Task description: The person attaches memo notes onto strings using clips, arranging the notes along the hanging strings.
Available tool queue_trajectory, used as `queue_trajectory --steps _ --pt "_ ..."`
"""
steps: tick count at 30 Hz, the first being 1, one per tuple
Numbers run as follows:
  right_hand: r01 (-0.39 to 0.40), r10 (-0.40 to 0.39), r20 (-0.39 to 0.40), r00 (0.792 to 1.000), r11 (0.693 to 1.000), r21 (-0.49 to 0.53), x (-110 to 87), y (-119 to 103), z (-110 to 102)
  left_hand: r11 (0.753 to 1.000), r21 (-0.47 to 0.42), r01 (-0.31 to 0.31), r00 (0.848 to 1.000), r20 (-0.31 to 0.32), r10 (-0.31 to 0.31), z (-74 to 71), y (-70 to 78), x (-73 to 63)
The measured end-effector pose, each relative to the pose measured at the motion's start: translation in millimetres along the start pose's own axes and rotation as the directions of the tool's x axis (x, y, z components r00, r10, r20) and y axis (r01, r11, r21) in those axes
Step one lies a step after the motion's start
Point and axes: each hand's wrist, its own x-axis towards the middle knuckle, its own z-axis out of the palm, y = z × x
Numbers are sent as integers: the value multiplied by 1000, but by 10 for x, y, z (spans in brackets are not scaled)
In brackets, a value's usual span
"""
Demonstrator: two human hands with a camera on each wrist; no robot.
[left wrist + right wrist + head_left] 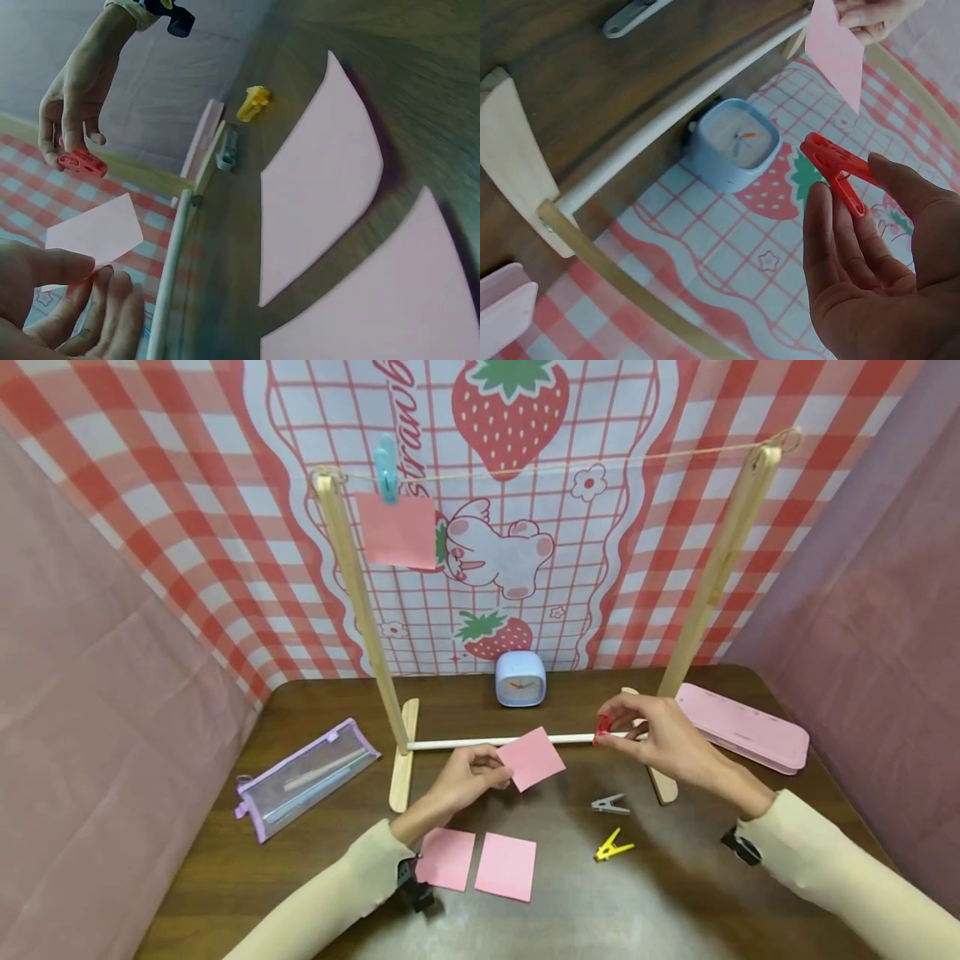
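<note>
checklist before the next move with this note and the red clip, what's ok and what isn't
1. Held pink note in grip: ok, the left hand pinches it by its edge.
2. Red clip in grip: ok, between the thumb and fingers of the right hand.
3. Red clip's biting end parted: cannot tell.
4. Held pink note up at the string, if it's to hang there: not ok, it is well below.
5. Room on the string: ok, only the blue clip with the hung pink note is on it, near the left post.
6. Blue clip's firmness: cannot tell.
</note>
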Motion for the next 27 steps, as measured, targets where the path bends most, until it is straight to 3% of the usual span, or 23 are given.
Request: queue_trajectory --steps 8,11,18,27 --pt "44 -44 -4 999 998 54 114 -181 -24 979 -200 -44 999 -33 38 12 96 40" --pt "65 -64 -22 998 995 74 189 -277 -86 966 -237 -100 994 -72 85 -4 153 82" --pt "119 -117 -54 992 992 46 409 -543 -234 923 -305 -232 962 -212 172 -73 368 187" --pt "213 -210 -92 973 977 24 627 -756 -302 852 -390 -348 926 -283 249 -104 586 268"
